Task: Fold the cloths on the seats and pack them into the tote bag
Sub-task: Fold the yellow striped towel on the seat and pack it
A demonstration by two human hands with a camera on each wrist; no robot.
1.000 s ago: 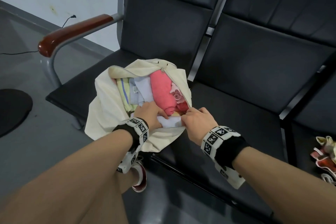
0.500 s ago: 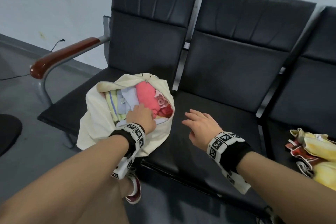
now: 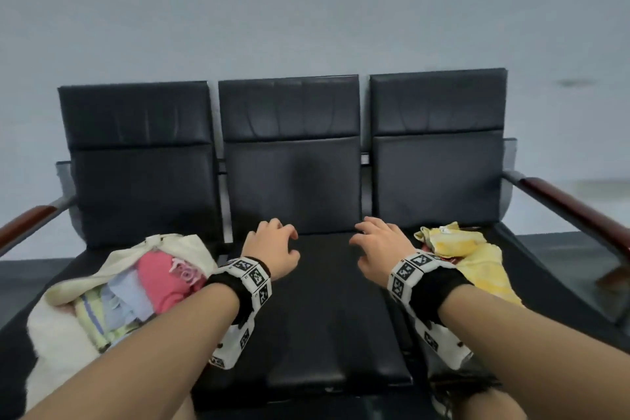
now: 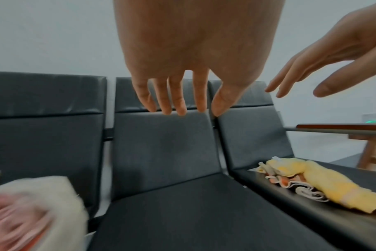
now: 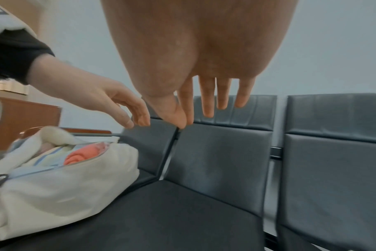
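Observation:
A cream tote bag [image 3: 61, 324] [image 5: 60, 185] lies open on the left seat, stuffed with folded cloths: a pink one [image 3: 163, 280], a light blue one and a striped yellow-green one. A crumpled yellow cloth [image 3: 474, 256] [image 4: 324, 180] lies on the right seat over a red-and-white cloth [image 4: 290, 183]. My left hand [image 3: 272, 245] [image 4: 178, 101] hovers over the middle seat, fingers loose, holding nothing. My right hand [image 3: 378, 245] [image 5: 206, 107] hovers beside it, nearer the yellow cloth, fingers spread and holding nothing.
Three black padded seats [image 3: 317, 310] stand in a row against a grey wall. Wooden armrests [image 3: 576, 211] close both ends. A wooden stool [image 4: 374, 149] stands beyond the right armrest.
Both hands have left the tote bag and moved right over the middle seat. The head view has swung up and right, bringing the yellow cloth and right seat into view.

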